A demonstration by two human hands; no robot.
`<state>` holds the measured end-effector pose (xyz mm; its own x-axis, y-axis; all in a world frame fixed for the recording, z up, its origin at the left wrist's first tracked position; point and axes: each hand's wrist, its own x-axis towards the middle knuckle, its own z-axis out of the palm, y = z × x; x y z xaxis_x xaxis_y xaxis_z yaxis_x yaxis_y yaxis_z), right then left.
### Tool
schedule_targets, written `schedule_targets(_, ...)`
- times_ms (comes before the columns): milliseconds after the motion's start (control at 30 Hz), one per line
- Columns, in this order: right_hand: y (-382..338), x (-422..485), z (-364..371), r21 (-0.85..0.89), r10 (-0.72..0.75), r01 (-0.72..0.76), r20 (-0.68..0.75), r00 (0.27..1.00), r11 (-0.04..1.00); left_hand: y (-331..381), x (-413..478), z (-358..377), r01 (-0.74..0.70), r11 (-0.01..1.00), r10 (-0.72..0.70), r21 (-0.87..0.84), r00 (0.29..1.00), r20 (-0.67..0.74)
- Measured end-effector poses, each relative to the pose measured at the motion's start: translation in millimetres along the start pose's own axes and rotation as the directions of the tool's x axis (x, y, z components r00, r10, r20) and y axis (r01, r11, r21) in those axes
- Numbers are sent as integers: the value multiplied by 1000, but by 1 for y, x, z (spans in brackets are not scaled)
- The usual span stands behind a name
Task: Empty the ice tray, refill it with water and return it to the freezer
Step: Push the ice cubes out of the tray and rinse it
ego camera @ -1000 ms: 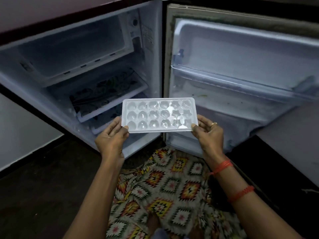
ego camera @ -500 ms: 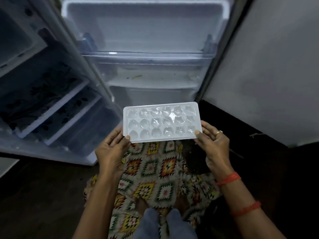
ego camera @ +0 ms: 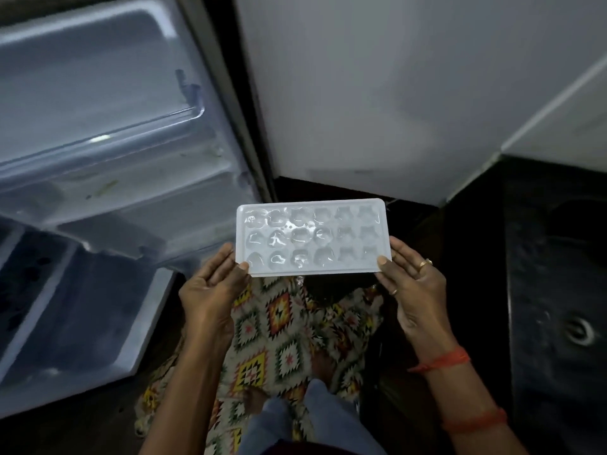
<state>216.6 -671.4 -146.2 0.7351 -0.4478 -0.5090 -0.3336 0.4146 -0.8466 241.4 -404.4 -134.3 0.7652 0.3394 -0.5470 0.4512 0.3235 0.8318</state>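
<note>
Left hand (ego camera: 210, 287) and right hand (ego camera: 410, 284) pinched the short edges of a white rectangular plastic ice tray (ego camera: 312, 238), its moulded cells glossy, in open space beside the white fridge door (ego camera: 98, 126).

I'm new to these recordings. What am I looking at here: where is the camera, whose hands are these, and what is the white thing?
There is no machine here. A person works bare-handed, and every picture comes from one camera worn on their head, looking down, so the arms reach in from the bottom edge. The left hand and right hand each pinch one short end of a white ice tray, thumb on top, holding it about level. Its cells look glossy; I cannot tell whether that is ice or water. At left is the open fridge door. Below the tray is the person's patterned clothing.
</note>
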Motion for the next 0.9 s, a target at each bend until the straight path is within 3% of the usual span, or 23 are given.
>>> schedule_targets(500, -47, 6, -101, 220, -31, 105, -315, 948, 970, 7, -9, 150, -23, 983, -47, 180, 926, 374)
schedule_targets(900, -78, -4, -149, 325, -31, 303, -634, 773, 896, 2, -12, 278, -97, 934, -167, 343, 732, 661)
